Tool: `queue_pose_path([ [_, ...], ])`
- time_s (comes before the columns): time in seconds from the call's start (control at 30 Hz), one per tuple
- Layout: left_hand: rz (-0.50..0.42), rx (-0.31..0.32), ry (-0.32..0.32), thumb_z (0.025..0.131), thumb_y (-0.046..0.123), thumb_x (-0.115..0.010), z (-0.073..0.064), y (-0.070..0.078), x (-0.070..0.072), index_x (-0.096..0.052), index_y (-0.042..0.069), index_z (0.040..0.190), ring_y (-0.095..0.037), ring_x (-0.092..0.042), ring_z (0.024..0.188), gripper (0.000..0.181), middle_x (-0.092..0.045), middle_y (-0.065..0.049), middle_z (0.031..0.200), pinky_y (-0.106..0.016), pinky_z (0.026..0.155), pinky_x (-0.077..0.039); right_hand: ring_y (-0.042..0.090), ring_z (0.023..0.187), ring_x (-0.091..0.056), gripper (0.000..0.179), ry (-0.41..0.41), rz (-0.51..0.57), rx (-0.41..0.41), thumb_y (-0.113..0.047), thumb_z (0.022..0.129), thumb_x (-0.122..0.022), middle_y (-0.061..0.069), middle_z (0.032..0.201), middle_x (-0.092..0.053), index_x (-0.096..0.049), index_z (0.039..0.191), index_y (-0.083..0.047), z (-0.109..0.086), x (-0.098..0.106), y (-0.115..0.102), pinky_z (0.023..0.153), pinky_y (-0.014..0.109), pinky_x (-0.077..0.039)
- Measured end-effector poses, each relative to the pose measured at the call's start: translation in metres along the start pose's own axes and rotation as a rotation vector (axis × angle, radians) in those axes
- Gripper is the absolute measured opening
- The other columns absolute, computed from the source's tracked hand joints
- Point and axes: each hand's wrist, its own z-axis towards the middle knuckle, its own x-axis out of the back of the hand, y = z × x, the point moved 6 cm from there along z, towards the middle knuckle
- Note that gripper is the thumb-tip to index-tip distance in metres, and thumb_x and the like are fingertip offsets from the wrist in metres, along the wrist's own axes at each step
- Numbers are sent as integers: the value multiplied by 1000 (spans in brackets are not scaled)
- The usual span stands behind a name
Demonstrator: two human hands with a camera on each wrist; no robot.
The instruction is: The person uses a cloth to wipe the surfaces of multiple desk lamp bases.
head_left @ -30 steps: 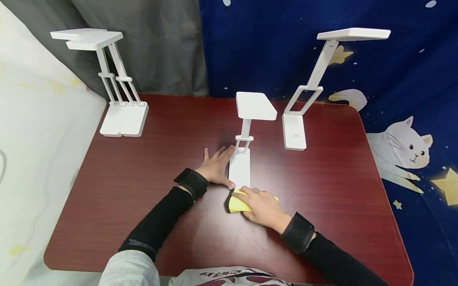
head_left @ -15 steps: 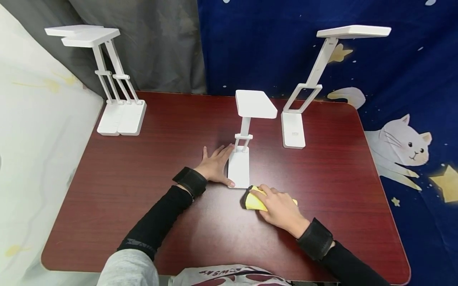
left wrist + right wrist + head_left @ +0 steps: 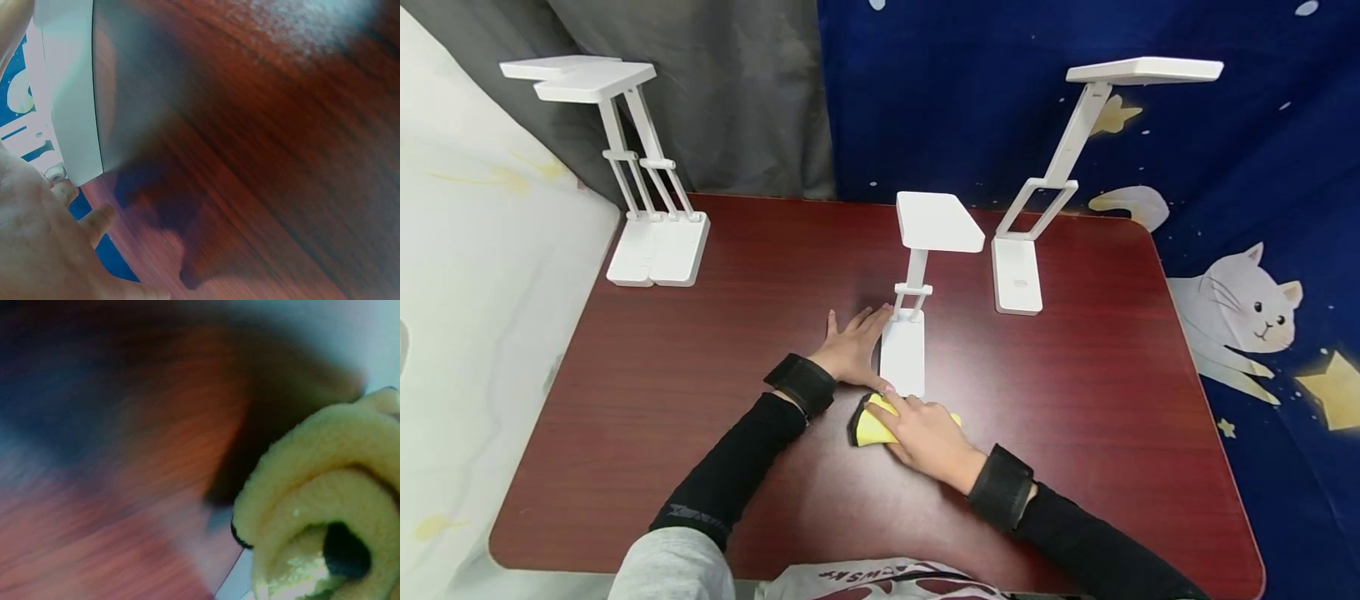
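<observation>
A white desk lamp (image 3: 903, 354) stands unfolded near the middle of the table, its flat head above the base. My left hand (image 3: 852, 353) has its fingers spread along the left side of the lamp's base, with the thumb by the near corner. In the left wrist view, the palm (image 3: 37, 231) is beside the white base (image 3: 74, 87). Just in front of the base, my right hand (image 3: 931, 437) grips a folded yellow cloth (image 3: 872, 427) with a dark edge, down at the tabletop. Up close, the cloth (image 3: 312, 450) looks rolled and fleecy; the right fingers are hidden there.
Two similar white lamps (image 3: 658, 250) stand side by side at the back left. Another white lamp (image 3: 1017, 283) is at the back right. The dark red wooden table (image 3: 1112, 417) has rounded corners, with grey and blue curtains (image 3: 940, 100) behind it.
My right hand first slid right with the yellow cloth, then came back left, now slightly further left than a second ago. The left hand and the lamp have stayed in place.
</observation>
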Motion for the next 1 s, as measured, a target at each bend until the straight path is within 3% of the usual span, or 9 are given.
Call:
queue_pose_path([
  [0.4, -21, 10, -10, 73, 55, -92, 1, 1, 0, -8, 11, 170, -30, -16, 164, 135, -16, -8, 177, -79, 121, 3, 24, 85, -71, 60, 14, 41, -159, -24, 78, -90, 6, 119, -67, -70, 134, -17, -44, 3, 33, 55, 38, -59],
  [0.7, -36, 7, -4, 71, 54, -93, 1, 1, -2, -8, 10, 169, -30, -16, 164, 137, -16, -9, 177, -79, 121, 3, 27, 77, -71, 54, -16, 86, -280, -17, 77, -89, 8, 113, -69, -73, 129, -13, -60, 16, 58, 52, 42, -57],
  [0.83, -44, 9, -8, 69, 54, -94, 1, 1, -3, -9, 10, 169, -30, -16, 164, 139, -17, -10, 177, -79, 120, 4, 29, 69, -68, 54, 12, 149, -367, -13, 78, -86, 12, 111, -68, -73, 130, -10, -53, 31, 79, 50, 44, -55],
  [1.0, -34, 19, -1, 68, 54, -95, 2, 0, -3, -9, 11, 169, -29, -16, 164, 140, -18, -8, 177, -79, 120, 3, 33, 76, -70, 56, 97, 176, -402, -12, 82, -83, 14, 114, -66, -69, 136, -11, -18, 49, 96, 53, 49, -56],
])
